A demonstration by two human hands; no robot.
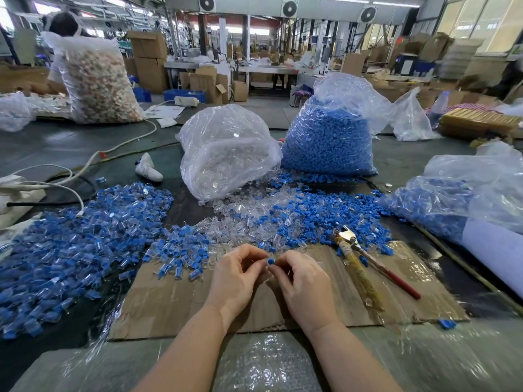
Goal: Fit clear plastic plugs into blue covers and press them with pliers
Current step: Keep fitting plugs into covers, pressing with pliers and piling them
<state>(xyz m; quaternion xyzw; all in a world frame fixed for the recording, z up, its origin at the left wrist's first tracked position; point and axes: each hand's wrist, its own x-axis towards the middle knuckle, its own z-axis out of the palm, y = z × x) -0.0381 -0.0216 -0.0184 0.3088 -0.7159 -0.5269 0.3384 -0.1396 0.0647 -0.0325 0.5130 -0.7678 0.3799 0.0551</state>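
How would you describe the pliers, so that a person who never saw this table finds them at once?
Start at the flat brown cardboard sheet in front of the two hands. On its right part, beside the right hand, lie the pliers, untouched. They are the only metal tool: shiny jaws toward the blue pile, one red handle, one wrapped in yellowish tape.

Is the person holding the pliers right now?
No, the pliers lie untouched on the cardboard to the right, while the left hand and the right hand pinch a small blue cover between them.
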